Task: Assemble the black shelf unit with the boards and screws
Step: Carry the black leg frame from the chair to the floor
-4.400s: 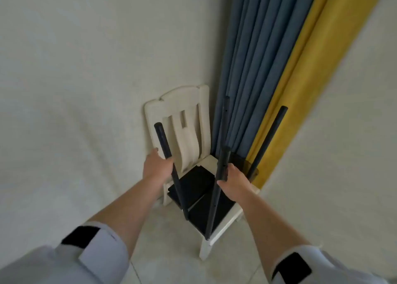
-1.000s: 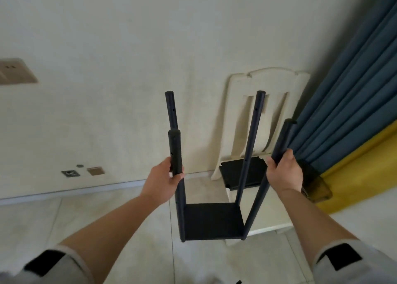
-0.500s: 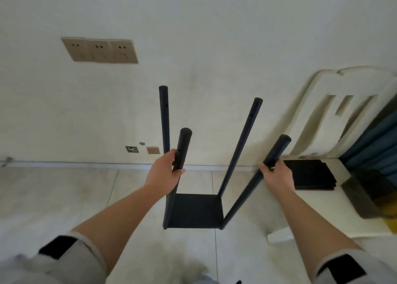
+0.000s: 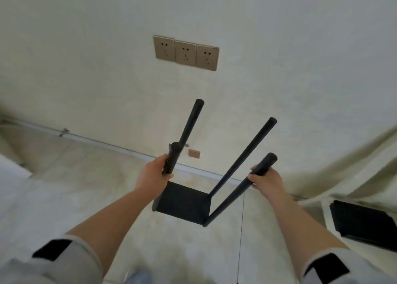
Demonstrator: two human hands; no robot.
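I hold the partly built black shelf unit in the air above the floor: one black board at the bottom with several black poles rising from its corners. My left hand grips the near left pole close to its top. My right hand grips the near right pole a little below its upper end. The two far poles, the far left pole and the far right pole, stand free. A stack of loose black boards lies on the white chair at the right edge.
A cream wall with three beige sockets faces me, with a skirting line along the tiled floor. The white chair stands at the right. A pale surface shows at the far left edge.
I have carried the shelf unit leftward, away from the chair and curtains. The sockets are now straight ahead and the chair sits at the right edge. Both hands keep their grips.
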